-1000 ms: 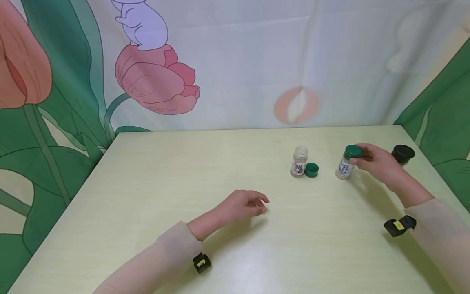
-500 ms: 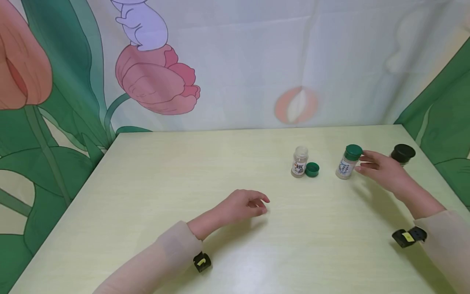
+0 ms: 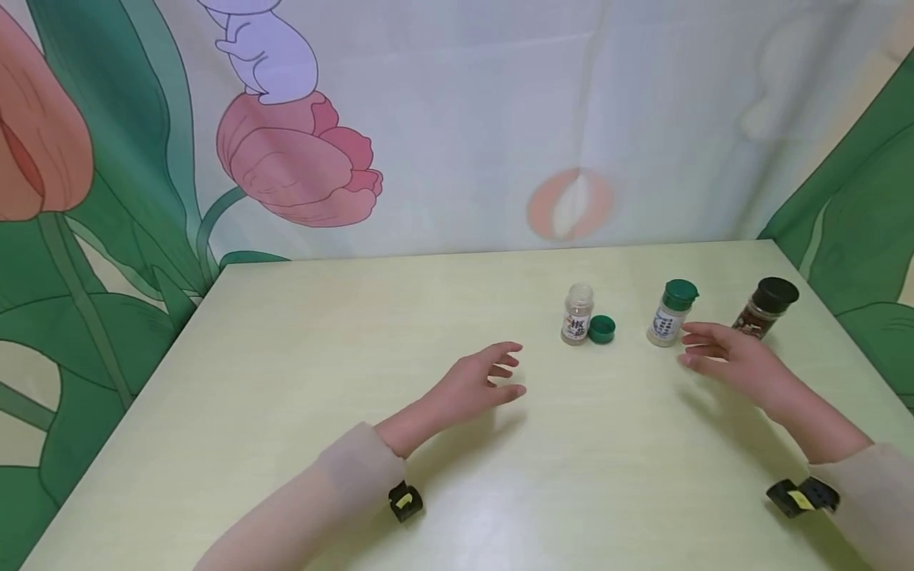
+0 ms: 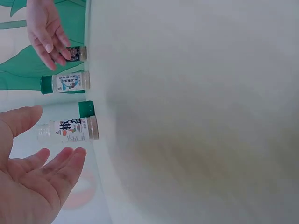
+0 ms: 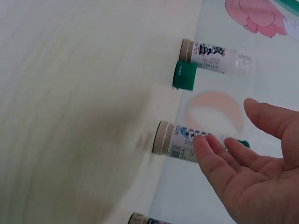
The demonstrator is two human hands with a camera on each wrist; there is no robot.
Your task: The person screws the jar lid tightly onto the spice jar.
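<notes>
My right hand (image 3: pixel 735 361) hovers above the table with relaxed fingers and holds nothing. Its fingertips are near a green-capped seasoning bottle (image 3: pixel 667 317), which stands upright. In the right wrist view the fingers overlap that bottle's label (image 5: pixel 184 142). Left of it stands a seasoning bottle without a cap (image 3: pixel 576 317), its clear neck showing. A green cap (image 3: pixel 602 329) lies against its right side. My left hand (image 3: pixel 467 385), fingers spread and loosely bent, is over the table in front of the uncapped bottle (image 4: pixel 70 130), with nothing in it.
A black-capped dark seasoning bottle (image 3: pixel 764 308) stands at the right, behind the right hand and partly hidden by it. The pale table (image 3: pixel 343 341) ends at a printed curtain (image 3: pixel 457 143) along the back. Each sleeve carries a small black wrist device (image 3: pixel 405 501).
The right hand has let go of the green-capped bottle and drawn back toward the body, uncovering more of the black-capped bottle. My left hand has lifted slightly and its fingers have spread.
</notes>
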